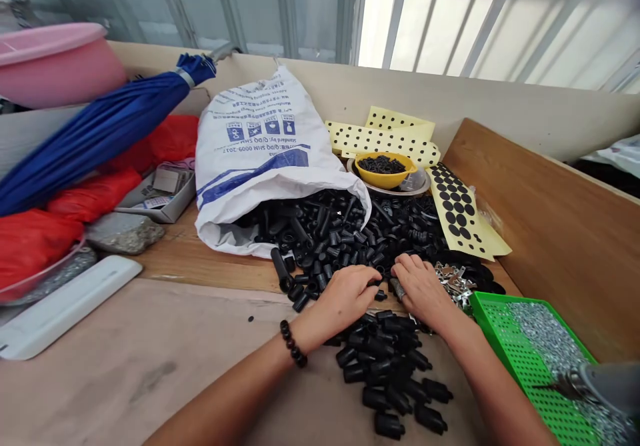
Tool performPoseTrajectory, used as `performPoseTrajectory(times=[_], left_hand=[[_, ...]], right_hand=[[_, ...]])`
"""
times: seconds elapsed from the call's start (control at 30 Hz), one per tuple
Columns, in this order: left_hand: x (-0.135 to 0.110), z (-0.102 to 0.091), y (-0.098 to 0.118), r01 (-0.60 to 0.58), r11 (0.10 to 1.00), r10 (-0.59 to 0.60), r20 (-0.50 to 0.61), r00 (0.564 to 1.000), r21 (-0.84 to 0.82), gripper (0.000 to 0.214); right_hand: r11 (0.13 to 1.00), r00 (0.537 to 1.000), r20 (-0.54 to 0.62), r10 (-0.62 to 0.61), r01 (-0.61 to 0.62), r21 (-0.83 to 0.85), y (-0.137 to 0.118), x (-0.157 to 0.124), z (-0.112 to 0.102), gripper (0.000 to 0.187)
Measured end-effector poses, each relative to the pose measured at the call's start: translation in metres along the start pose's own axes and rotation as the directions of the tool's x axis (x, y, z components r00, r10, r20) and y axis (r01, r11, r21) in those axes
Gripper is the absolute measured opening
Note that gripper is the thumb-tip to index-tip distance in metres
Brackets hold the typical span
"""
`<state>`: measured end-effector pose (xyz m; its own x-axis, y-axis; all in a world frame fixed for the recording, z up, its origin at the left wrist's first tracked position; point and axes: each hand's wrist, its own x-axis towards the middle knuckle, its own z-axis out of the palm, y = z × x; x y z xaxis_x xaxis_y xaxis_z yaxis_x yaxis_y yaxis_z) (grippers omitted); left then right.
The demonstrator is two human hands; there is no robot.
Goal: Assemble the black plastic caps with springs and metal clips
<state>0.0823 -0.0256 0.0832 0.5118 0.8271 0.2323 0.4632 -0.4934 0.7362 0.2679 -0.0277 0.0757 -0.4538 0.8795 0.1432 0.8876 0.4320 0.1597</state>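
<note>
My left hand, a dark bead bracelet on its wrist, is closed at the near edge of a heap of black plastic parts. A small black part shows between its thumb and fingers. Just to the right, my right hand has its fingers curled down at the same heap. Something greyish is by its thumb; what the fingers hold is hidden. Below both hands lies a pile of black cylindrical pieces with narrow tips. The heap spills from the mouth of a white printed sack.
A green basket of small metal pieces and a power driver are at right. Metal clips lie beside the heap. Behind are a yellow bowl and sticker sheets. At left are a blue umbrella and a white bar.
</note>
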Motion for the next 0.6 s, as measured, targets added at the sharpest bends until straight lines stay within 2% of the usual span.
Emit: performPoseTrajectory(times=[0.17, 0.27, 0.33, 0.43, 0.53, 0.6], left_hand=[[0.029, 0.009, -0.003, 0.040, 0.991, -0.042, -0.014, 0.999, -0.128, 0.019], [0.038, 0.012, -0.004, 0.081, 0.969, -0.084, -0.005, 0.996, -0.233, 0.017], [0.039, 0.010, -0.002, 0.102, 0.952, -0.102, 0.017, 0.995, -0.289, 0.017], [0.033, -0.001, 0.001, 0.123, 0.934, -0.110, 0.059, 0.992, -0.336, 0.017], [0.017, -0.025, 0.004, 0.102, 0.955, -0.090, 0.053, 0.994, -0.277, 0.018], [0.001, -0.043, 0.003, 0.004, 1.000, -0.003, 0.077, 0.997, -0.012, 0.015]], right_hand=[[0.995, 0.992, -0.110, -0.056, 0.065, 0.081, 0.006, -0.003, -0.009, 0.031], [0.975, 0.976, -0.216, 0.024, 0.024, 0.219, 0.005, -0.004, -0.013, 0.025], [0.944, 0.974, -0.212, 0.081, -0.007, 0.329, 0.002, -0.006, -0.016, 0.019], [0.876, 0.981, -0.169, 0.099, -0.005, 0.482, -0.003, -0.008, -0.020, 0.019], [0.822, 0.977, -0.178, 0.119, 0.003, 0.569, -0.005, -0.013, -0.024, 0.022], [0.807, 0.976, -0.168, 0.142, -0.016, 0.590, -0.005, -0.017, -0.025, 0.023]])
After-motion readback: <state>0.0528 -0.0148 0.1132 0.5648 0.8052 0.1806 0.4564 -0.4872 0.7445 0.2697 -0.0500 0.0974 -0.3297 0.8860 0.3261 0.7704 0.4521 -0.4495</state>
